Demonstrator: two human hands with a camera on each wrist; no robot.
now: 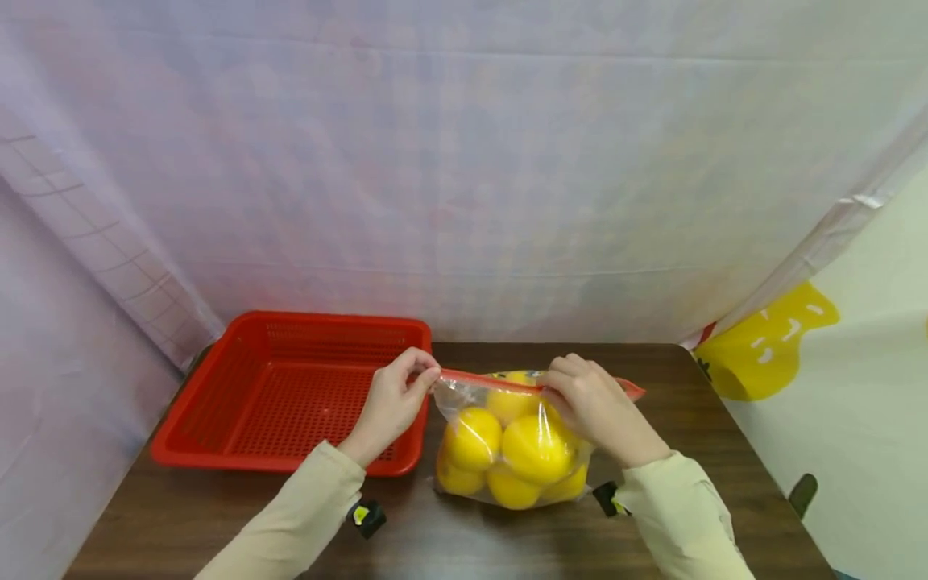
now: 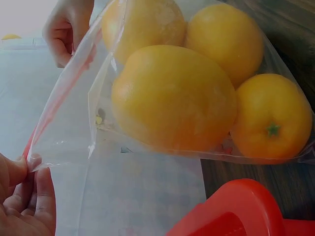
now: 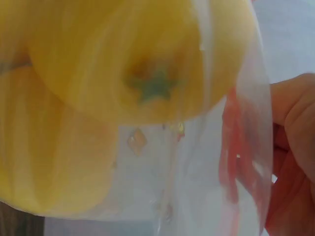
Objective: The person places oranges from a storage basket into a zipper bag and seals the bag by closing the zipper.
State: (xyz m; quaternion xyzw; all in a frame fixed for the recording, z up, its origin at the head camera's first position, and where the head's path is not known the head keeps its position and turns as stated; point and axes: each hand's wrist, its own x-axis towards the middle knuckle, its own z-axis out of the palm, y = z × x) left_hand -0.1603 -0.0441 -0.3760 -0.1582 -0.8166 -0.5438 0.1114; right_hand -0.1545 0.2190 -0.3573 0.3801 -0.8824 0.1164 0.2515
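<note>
A clear zip bag point(image 1: 464, 395) with a red closure strip stands on the table, filled with several yellow-orange fruits point(image 1: 536, 449) that look like oranges. My left hand point(image 1: 391, 399) pinches the strip at the bag's left top corner, thumb against fingertips. Farther right along the strip, my right hand point(image 1: 594, 403) grips the bag's top edge, and a red end pokes out beyond it. In the left wrist view, one orange point(image 2: 270, 118) shows a green star-shaped stem end. The right wrist view has the right hand point(image 3: 295, 147) beside the red strip, its fingertips partly hidden.
A red plastic basket point(image 1: 239, 459) with slotted walls sits left of the bag, close to the left hand. The dark wooden table point(image 1: 689, 499) ends at a pale curtain point(image 1: 464, 201) behind. Black straps hang near both sleeves.
</note>
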